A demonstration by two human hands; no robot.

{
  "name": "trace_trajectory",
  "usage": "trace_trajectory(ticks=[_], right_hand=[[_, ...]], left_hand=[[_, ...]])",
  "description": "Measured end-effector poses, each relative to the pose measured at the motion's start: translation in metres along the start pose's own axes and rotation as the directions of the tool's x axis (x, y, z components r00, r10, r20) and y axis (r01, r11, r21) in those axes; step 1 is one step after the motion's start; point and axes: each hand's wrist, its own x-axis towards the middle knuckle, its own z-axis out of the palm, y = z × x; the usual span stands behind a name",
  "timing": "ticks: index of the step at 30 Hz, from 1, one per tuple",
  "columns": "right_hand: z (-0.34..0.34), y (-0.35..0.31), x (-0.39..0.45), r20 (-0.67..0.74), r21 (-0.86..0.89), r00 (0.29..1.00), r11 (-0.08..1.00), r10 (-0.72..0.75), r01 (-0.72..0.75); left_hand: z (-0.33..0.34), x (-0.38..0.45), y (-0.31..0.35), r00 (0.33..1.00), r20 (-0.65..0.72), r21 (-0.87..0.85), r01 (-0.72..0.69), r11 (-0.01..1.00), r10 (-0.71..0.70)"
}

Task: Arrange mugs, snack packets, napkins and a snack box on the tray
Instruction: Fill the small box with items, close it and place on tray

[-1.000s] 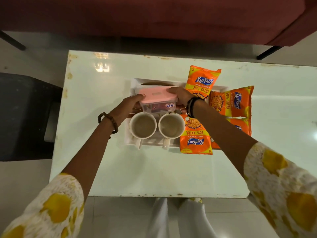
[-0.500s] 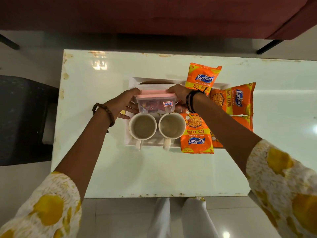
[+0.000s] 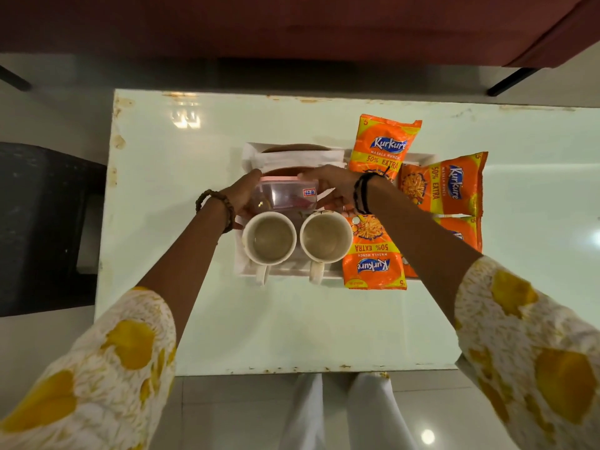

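While both hands close on it from opposite sides, the snack box (image 3: 285,196) sits in the white tray (image 3: 242,264) just behind the two mugs. It is a clear plastic container with a pale pink lid, tilted so its near wall faces the camera; a small white sticker with a red border and blue writing marks that wall, and reddish contents show dimly through it. The left hand (image 3: 242,198) presses its grip against the box's left side, fingers wrapped round the corner. The right hand (image 3: 328,186) holds the right side, its grip reaching over the lid edge.

Left mug (image 3: 269,238) and right mug (image 3: 326,235) stand upright side by side, cream-coloured, handles pointing toward the person. Behind the box, white napkins (image 3: 298,155) lie folded over something brown. Four orange snack packets fill the tray's right part: a far packet (image 3: 384,146), a sideways packet (image 3: 444,183), a near packet (image 3: 373,254) lying upside down, and a part-hidden packet (image 3: 461,232) behind the right forearm. The tray rests on a glossy white bench (image 3: 181,190).
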Motion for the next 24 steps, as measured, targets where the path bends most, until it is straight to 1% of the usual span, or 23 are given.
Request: trace_trajectory(ticks=[2, 3, 6, 8, 9, 11, 12, 16, 19, 22, 23, 24], right_hand=[[0.001, 0.008, 0.003, -0.009, -0.056, 1.0, 0.998, 0.025, -0.026], [0.001, 0.011, 0.006, -0.022, -0.082, 1.0, 0.997, 0.006, -0.008], [0.004, 0.018, 0.01, -0.087, -0.07, 0.987, 0.989, -0.137, 0.131], [0.004, 0.021, 0.011, -0.118, -0.138, 0.973, 0.974, -0.198, 0.181], [0.002, 0.023, 0.012, -0.159, -0.178, 0.966, 0.969, -0.202, 0.173], [0.002, 0.028, 0.014, -0.241, -0.194, 0.955, 0.973, -0.171, 0.125], [0.003, 0.031, 0.014, -0.26, -0.197, 0.949, 0.972, -0.181, 0.132], [0.006, 0.034, 0.016, -0.252, -0.272, 0.931, 0.943, -0.264, 0.194], [0.008, 0.035, 0.012, -0.265, -0.177, 0.936, 0.966, -0.23, 0.187], [0.007, 0.039, 0.008, -0.313, -0.144, 0.931, 0.978, -0.188, 0.149], [0.007, 0.041, 0.006, -0.362, -0.146, 0.908, 0.975, -0.21, 0.167], [0.007, 0.043, 0.003, -0.436, -0.161, 0.867, 0.968, -0.243, 0.191]], left_hand=[[0.002, 0.002, -0.004, 0.999, 0.019, -0.068, -0.038, 0.997, 0.039], [0.001, 0.004, -0.006, 0.998, 0.037, -0.072, -0.047, 0.996, 0.049], [-0.003, 0.004, -0.009, 0.985, 0.168, -0.002, -0.028, 1.0, 0.028], [-0.005, 0.003, -0.012, 0.978, 0.208, 0.064, -0.042, 0.997, 0.028], [-0.005, 0.004, -0.013, 0.977, 0.21, 0.101, -0.054, 0.993, 0.032], [-0.003, 0.007, -0.015, 0.982, 0.18, 0.138, -0.077, 0.987, 0.052], [-0.002, 0.008, -0.015, 0.985, 0.159, 0.146, -0.091, 0.985, 0.068], [0.002, 0.006, -0.015, 0.985, 0.108, 0.137, -0.149, 0.979, 0.135], [0.005, 0.002, -0.016, 0.982, 0.058, 0.115, -0.183, 0.976, 0.178], [0.012, -0.004, -0.014, 0.976, -0.003, 0.094, -0.217, 0.972, 0.218], [0.014, -0.005, -0.014, 0.967, -0.045, 0.139, -0.242, 0.96, 0.251], [0.017, -0.006, -0.015, 0.949, -0.12, 0.219, -0.262, 0.94, 0.292]])
